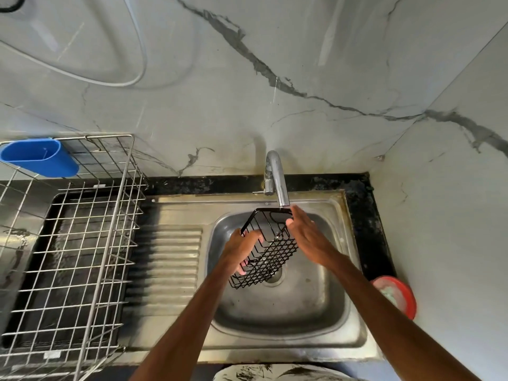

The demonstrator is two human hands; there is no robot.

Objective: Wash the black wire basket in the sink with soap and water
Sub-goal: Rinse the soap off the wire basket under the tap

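The black wire basket (270, 253) is held tilted over the steel sink bowl (316, 303), its top rim just under the tap spout (277, 177). My left hand (242, 250) grips the basket's left side, fingers curled through the wires. My right hand (305, 233) lies with straight fingers against the basket's right side near the rim. No running water is plainly visible.
A steel wire dish rack (71, 243) stands on the left with a blue plastic holder (41, 158) hooked on its back. The ribbed drainboard (167, 268) lies between rack and bowl. A red soap tub (395, 295) sits at the right, by the wall.
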